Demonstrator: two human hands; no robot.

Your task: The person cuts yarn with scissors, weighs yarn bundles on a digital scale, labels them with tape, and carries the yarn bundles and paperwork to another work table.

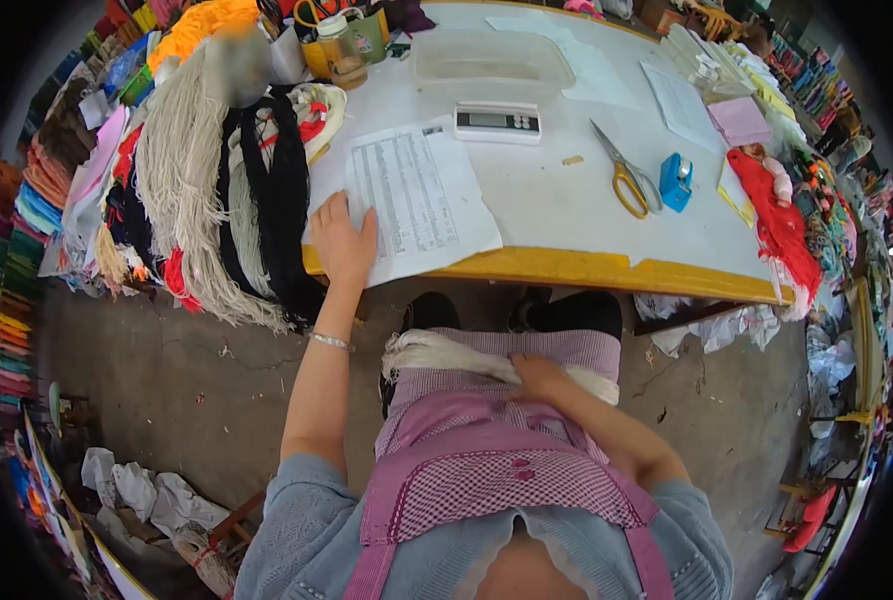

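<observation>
My left hand [344, 240] lies flat at the table's front edge, its fingers stretched out and its thumb apart, touching the left side of a printed sheet [411, 195]. Across my lap stretches a skein of white yarn [446, 356], over a purple checked apron [496, 470]. My right hand [538, 378] is closed around the skein toward its right part; the fingertips are partly hidden. Just behind the sheet sits a digital scale [497, 122], with a clear plastic tray [491, 62] at its back.
Hanks of cream yarn [181, 170] and black yarn [284, 200] hang over the table's left end. Scissors [624, 178] and a blue tape dispenser [675, 182] lie right of centre. Red yarn [766, 205] hangs at the right corner. A jar [341, 55] stands at the back left.
</observation>
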